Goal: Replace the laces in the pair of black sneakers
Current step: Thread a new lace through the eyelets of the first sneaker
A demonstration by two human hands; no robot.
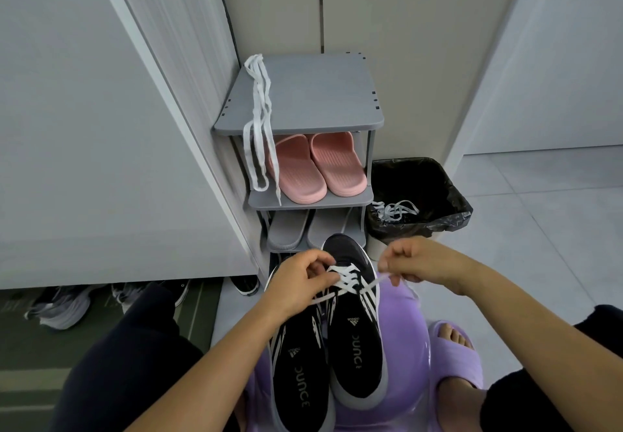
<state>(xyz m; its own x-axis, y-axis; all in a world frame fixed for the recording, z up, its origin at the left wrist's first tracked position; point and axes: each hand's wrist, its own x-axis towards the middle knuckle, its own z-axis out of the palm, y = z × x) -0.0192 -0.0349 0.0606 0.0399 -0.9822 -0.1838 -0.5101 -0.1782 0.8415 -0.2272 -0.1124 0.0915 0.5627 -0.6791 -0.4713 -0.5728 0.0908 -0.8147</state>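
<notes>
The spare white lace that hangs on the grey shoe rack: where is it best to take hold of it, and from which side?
Pinch the spare white lace where it lies on the rack top, coming from above. There its strands run close together along the left edge, so one pinch likely gathers them all; below the front edge they spread into loose loops.
</notes>
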